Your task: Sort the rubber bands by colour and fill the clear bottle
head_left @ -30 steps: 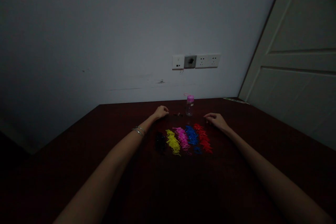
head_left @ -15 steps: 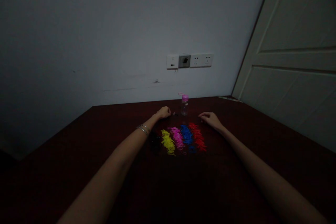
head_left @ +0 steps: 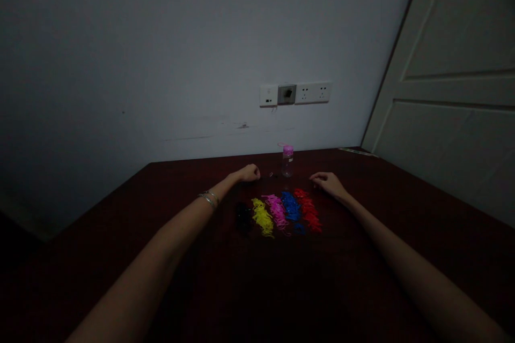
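Observation:
My left hand (head_left: pixel 251 172) is closed in a fist on the dark red table, left of a small pale loop (head_left: pixel 271 174). Whatever its fingers hold, if anything, is hidden. My right hand (head_left: pixel 329 184) rests beyond the red strands, its fingers loosely stretched to the left and holding nothing visible. Between the forearms lie piles of thin strands, perhaps rubber bands: black (head_left: pixel 243 215), yellow (head_left: pixel 263 218), pink (head_left: pixel 277 211), blue (head_left: pixel 290 206) and red (head_left: pixel 308 210). A clear bottle (head_left: pixel 287 166) with a pink lid stands upright between the hands, touched by neither.
A pale wall with a row of sockets (head_left: pixel 295 94) rises behind the table (head_left: pixel 257 289). To the right is a white panelled door (head_left: pixel 450 86). A flat pale strip (head_left: pixel 358 152) lies at the table's far right edge.
My left hand and forearm have shifted slightly left, away from the small loop, uncovering more of the black pile. My right hand stays in place; the view has turned a little left.

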Demonstrator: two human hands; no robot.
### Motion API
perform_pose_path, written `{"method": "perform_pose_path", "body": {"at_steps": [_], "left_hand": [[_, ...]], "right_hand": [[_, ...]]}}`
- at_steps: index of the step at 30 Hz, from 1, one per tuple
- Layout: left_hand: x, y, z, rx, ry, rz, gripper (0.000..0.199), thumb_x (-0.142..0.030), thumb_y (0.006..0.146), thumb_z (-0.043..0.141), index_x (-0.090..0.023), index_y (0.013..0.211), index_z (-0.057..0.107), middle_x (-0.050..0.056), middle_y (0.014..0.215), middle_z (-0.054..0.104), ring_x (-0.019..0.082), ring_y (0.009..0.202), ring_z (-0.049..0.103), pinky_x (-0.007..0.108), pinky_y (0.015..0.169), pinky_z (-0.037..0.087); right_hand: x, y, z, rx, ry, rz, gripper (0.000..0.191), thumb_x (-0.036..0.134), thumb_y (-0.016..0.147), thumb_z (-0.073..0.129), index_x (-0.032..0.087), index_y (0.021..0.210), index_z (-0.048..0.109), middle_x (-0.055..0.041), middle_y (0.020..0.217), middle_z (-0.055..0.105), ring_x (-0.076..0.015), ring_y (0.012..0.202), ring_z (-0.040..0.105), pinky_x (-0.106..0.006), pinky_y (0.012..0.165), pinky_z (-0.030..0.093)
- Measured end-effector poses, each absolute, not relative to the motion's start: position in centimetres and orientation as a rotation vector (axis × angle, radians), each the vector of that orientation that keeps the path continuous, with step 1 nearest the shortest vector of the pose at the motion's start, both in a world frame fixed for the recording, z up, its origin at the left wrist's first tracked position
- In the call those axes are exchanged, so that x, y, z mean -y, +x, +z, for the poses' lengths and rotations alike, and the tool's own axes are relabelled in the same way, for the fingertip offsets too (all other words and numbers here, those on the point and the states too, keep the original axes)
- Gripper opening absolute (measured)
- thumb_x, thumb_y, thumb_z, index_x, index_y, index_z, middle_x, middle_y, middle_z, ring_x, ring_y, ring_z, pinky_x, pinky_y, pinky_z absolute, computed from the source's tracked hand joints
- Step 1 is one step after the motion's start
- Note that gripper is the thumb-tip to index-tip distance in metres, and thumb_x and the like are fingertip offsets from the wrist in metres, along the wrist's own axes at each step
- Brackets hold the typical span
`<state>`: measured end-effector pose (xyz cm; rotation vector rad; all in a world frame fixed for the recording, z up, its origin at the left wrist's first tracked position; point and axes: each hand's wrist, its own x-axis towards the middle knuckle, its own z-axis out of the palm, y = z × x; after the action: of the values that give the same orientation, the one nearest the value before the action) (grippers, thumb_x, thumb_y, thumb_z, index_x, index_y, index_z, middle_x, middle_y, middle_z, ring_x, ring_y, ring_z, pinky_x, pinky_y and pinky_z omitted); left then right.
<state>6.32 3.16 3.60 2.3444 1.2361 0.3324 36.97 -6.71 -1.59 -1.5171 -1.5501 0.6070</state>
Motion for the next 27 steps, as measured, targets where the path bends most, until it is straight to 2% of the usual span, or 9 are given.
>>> {"method": "perform_pose_path", "body": {"at_steps": [6, 11, 16, 21, 27], "left_hand": [[-1.3, 2.5, 5.4, -1.174, 2.121, 0.011, 0.008, -0.009, 0.052, 0.060, -0.012, 0.057, 0.066, 0.000, 0.050, 0.057, 0.008, 0.048, 0.048, 0.016, 0.045, 0.036], [1.2, 0.5, 6.6, -1.168, 1.939, -0.187, 0.009, -0.014, 0.051, 0.068, -0.015, 0.060, 0.069, 0.000, 0.043, 0.053, 0.006, 0.037, 0.039, 0.017, 0.036, 0.028], [2.5, 0.1, 7.6, -1.155, 1.853, -0.329, 0.017, -0.015, 0.046, 0.073, -0.018, 0.063, 0.071, 0.001, 0.046, 0.055, 0.008, 0.038, 0.043, 0.016, 0.033, 0.025], [1.3, -0.4, 7.2, -1.155, 1.891, -0.214, 0.018, -0.021, 0.052, 0.070, -0.016, 0.070, 0.071, 0.000, 0.047, 0.054, 0.007, 0.037, 0.040, 0.016, 0.034, 0.024], [-1.4, -1.2, 4.9, -1.322, 1.943, 0.224, 0.012, -0.021, 0.061, 0.061, -0.012, 0.065, 0.067, -0.001, 0.046, 0.052, 0.006, 0.035, 0.038, 0.018, 0.037, 0.029]], "right_hand": [[6.5, 37.2, -1.8, 1.583, -1.538, 0.564, 0.024, 0.028, 0.068, 0.052, 0.013, 0.082, 0.066, -0.0021, 0.057, 0.061, -0.0123, 0.050, 0.052, -0.022, 0.047, 0.038], [6.4, 37.2, -2.0, 1.588, -1.563, 0.515, 0.024, 0.029, 0.069, 0.052, 0.013, 0.080, 0.067, -0.0034, 0.058, 0.062, -0.0136, 0.052, 0.053, -0.023, 0.049, 0.039], [6.6, 37.1, -2.0, 1.595, -1.547, 0.531, 0.025, 0.030, 0.069, 0.052, 0.014, 0.080, 0.067, -0.0030, 0.057, 0.062, -0.0135, 0.052, 0.053, -0.023, 0.049, 0.038], [6.7, 37.1, -1.8, 1.610, -1.566, 0.526, 0.026, 0.031, 0.069, 0.052, 0.013, 0.080, 0.067, -0.0033, 0.058, 0.062, -0.0137, 0.052, 0.053, -0.023, 0.049, 0.038], [6.8, 36.9, -1.7, 1.587, -1.554, 0.549, 0.025, 0.031, 0.069, 0.053, 0.013, 0.080, 0.067, -0.0032, 0.058, 0.062, -0.0140, 0.053, 0.054, -0.023, 0.050, 0.039]]}}
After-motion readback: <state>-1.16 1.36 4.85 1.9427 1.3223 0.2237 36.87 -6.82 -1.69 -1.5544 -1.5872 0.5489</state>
